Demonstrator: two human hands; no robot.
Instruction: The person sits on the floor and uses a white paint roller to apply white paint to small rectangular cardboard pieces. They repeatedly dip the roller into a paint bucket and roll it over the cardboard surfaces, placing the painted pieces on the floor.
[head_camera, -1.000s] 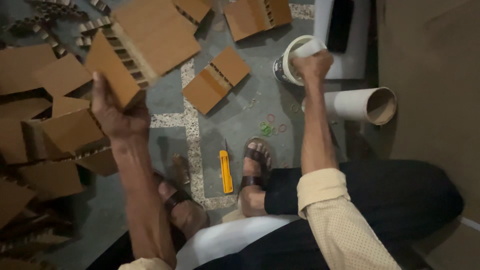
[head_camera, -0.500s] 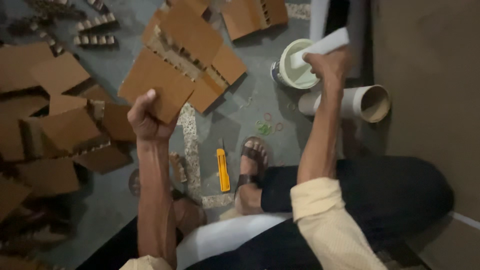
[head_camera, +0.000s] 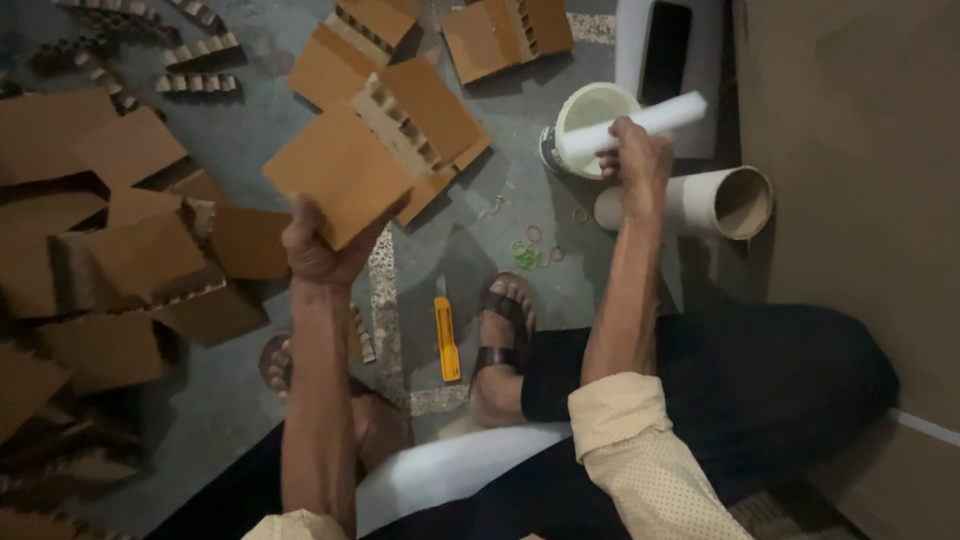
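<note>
Grey floor; left hand (head_camera: 322, 250) grips a brown cardboard piece (head_camera: 375, 165), right hand (head_camera: 635, 165) a white roll (head_camera: 630, 125).

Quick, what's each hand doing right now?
Left hand: closed on a cardboard piece.
Right hand: closed on a white roll.

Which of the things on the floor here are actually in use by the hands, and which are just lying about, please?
In use:
left hand holds a cardboard panel
right hand holds a white roll over the white bucket

Lying about:
yellow utility knife
rubber bands
cardboard tube
loose cardboard pieces
</note>
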